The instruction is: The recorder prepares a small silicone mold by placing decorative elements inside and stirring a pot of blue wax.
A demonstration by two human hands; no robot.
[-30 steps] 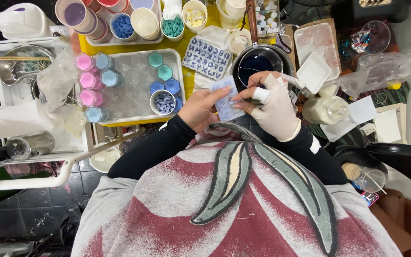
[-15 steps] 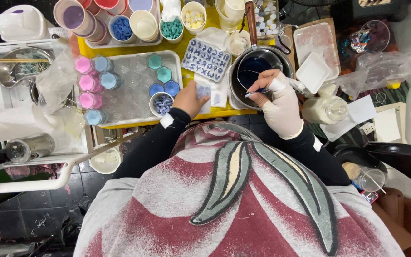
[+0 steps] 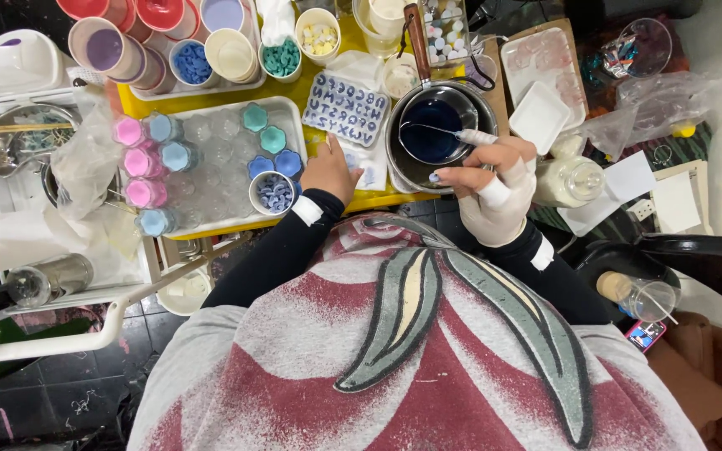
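Observation:
My right hand [image 3: 495,188], wrapped in white tape or a glove, pinches a thin metal spoon with a white handle [image 3: 471,136]. The spoon's bowl reaches over the dark blue liquid in a round metal pan [image 3: 403,163]. My left hand [image 3: 327,169] rests flat on the yellow table [image 3: 340,203], holding nothing. Its fingers touch a small pale blue mould [image 3: 368,171] lying beside the pan. Just beyond that lies a blue mould with letter shapes [image 3: 346,108]. A white cup of violet-blue chips [image 3: 275,193] stands left of my left hand.
A white tray [image 3: 294,113] holds a clear mould with pink, blue and teal hexagon pieces. Cups and bowls of coloured chips line the far edge. A white square dish [image 3: 539,117], a jar [image 3: 568,179] and plastic bags lie right. A paper roll [image 3: 10,250] sits on a left-hand cart.
Both hands held the pale mould near my chest. It now lies on the table, my left hand rests by it, and my right hand has brought the spoon over the pan.

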